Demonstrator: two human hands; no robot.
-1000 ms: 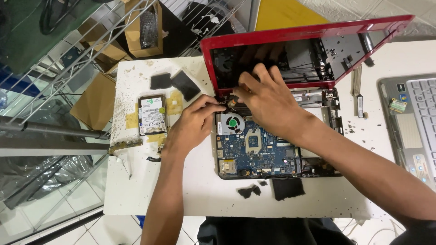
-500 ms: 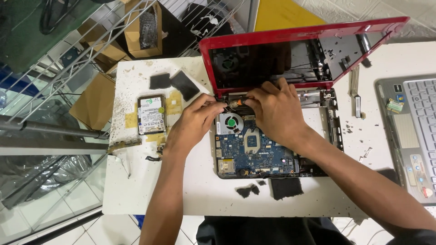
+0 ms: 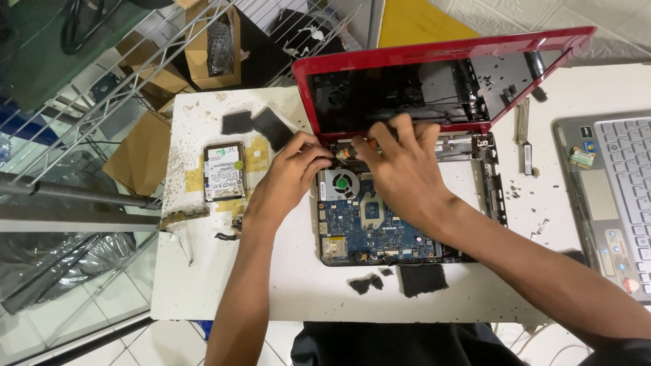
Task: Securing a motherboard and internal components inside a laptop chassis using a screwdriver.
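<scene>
Sliding down from the red lid, right hand now grips a screwdriver beside the fan; left hand pinches its tip.

A hard drive lay left of the opened red laptop, flat on the white table, its top covered by a rectangular white label with a dark strip. The red laptop's lid stood raised, its screen side dark and stripped. Further left of the laptop, brown cardboard boxes sat behind a wire rack. Right of it, a silver laptop bore small coloured stickers on its palm rest.
</scene>
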